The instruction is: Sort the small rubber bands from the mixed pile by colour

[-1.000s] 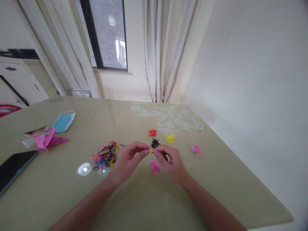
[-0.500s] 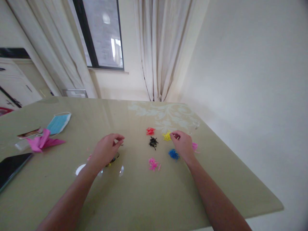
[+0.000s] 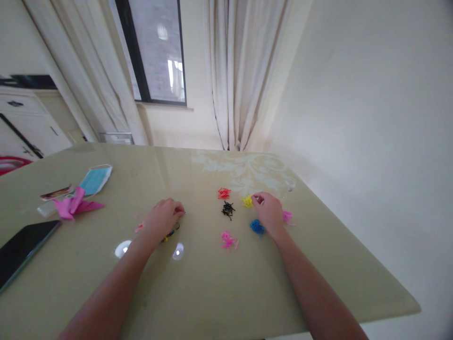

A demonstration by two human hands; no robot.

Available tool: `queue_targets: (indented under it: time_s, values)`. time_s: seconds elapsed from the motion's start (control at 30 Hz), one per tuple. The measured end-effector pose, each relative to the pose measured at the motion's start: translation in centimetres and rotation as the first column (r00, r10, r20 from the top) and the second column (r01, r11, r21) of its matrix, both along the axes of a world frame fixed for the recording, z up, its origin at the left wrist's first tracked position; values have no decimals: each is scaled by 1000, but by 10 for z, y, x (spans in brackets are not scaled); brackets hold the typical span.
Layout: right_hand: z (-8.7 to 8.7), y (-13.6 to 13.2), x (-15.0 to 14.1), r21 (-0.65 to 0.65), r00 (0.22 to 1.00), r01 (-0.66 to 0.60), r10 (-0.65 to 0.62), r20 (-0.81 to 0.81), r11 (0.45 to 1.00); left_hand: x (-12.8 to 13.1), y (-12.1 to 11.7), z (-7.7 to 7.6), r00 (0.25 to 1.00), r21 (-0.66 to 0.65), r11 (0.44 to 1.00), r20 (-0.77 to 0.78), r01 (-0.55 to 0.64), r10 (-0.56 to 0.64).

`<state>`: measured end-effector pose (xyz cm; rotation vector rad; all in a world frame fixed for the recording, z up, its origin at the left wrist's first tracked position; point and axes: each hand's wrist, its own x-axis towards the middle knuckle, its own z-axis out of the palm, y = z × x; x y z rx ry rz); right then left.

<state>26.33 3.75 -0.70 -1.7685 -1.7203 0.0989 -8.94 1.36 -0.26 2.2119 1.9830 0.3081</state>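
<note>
My left hand (image 3: 163, 219) lies with curled fingers over a mixed pile of coloured rubber bands (image 3: 171, 233), which it mostly hides. My right hand (image 3: 269, 211) rests further right, fingertips pinched at the edge of a small yellow pile (image 3: 247, 201). What either hand pinches is too small to make out. Sorted little piles lie between and around the hands: red (image 3: 223, 192), black (image 3: 228, 209), blue (image 3: 257, 227), pink (image 3: 228, 240), and a paler pink one (image 3: 289, 217) just behind my right hand.
On the left of the olive table (image 3: 219, 293) lie a dark phone (image 3: 21, 245), folded pink paper (image 3: 76, 206), a blue face mask (image 3: 95, 179) and a card (image 3: 54, 192). A small clear cup (image 3: 290, 183) stands near the right edge. Wall and curtains are behind.
My hands, together over the middle with a yellow band, have parted. The left went down onto the mixed pile and the right moved to the yellow pile; a blue pile came into sight.
</note>
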Motion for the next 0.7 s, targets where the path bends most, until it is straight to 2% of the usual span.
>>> queue_targets:
  time_s: [0.13, 0.23, 0.27, 0.33, 0.4, 0.47, 0.53, 0.7]
  values:
    - [4, -12, -12, 122, 989, -109, 120, -88, 987, 8, -1, -3, 999, 61, 998, -26, 21, -20]
    - [2, -26, -29, 204, 944, -260, 293, -152, 944, 24, -8, 0, 982, 133, 989, 167, 63, -85]
    - [2, -31, -35, 225, 919, -319, 358, -164, 921, 32, -11, 1, 950, 141, 986, 286, 87, -125]
    - [0, -41, -47, 252, 855, -446, 492, -167, 859, 47, -19, 4, 831, 140, 976, 513, 167, -216]
    - [-1, -49, -56, 272, 785, -551, 601, -153, 789, 60, -28, 7, 704, 141, 961, 657, 238, -270]
    - [-3, -55, -61, 293, 729, -619, 672, -132, 729, 68, -35, 8, 620, 133, 951, 732, 280, -284]
    - [-3, -58, -63, 318, 698, -650, 708, -108, 690, 72, -40, 9, 579, 116, 946, 766, 302, -279]
    - [-2, -61, -63, 392, 696, -639, 714, -73, 662, 73, -42, 6, 498, 110, 960, 836, 259, -230]
